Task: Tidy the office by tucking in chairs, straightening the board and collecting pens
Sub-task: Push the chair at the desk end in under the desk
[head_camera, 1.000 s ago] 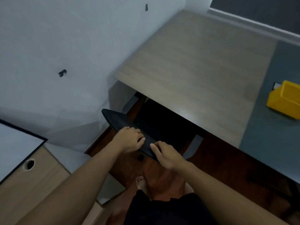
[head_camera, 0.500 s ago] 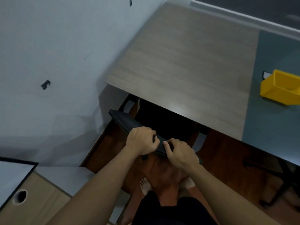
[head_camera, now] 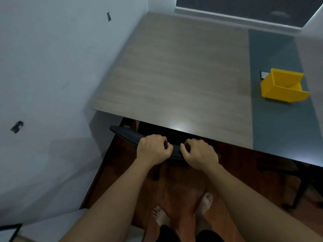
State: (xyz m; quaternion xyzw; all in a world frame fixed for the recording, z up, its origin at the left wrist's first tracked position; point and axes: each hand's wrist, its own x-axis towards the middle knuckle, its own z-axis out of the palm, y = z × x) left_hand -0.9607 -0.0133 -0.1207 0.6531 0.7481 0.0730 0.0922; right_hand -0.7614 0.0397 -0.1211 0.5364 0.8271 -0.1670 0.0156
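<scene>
Both hands grip the top edge of a black chair back [head_camera: 125, 135], side by side and nearly touching. The left hand [head_camera: 153, 150] has its fingers [head_camera: 161, 138] curled tightly down over the far side of the edge, with the thumb pressed along the near side, so the hand is closed around the chair. The right hand [head_camera: 200, 153] does the same just beside it: its fingers [head_camera: 194, 142] are bent over the top of the back and its thumb [head_camera: 183, 149] lies along the near face, closed on the chair with no gap showing. Only the strip of chair back left of the left fingers and the short piece between the two hands is clearly visible; the seat lies in shadow beyond the fingers, under the near edge of the bench [head_camera: 174, 75], so the chair sits tucked close against it. Far beyond the right fingers, on the grey part of the bench top, stands a yellow bin [head_camera: 283, 88] with a small dark-edged card [head_camera: 264, 75] touching its far left corner. Below the hands, on the reddish wooden floor [head_camera: 122, 172], are the person's bare feet [head_camera: 206, 201].
</scene>
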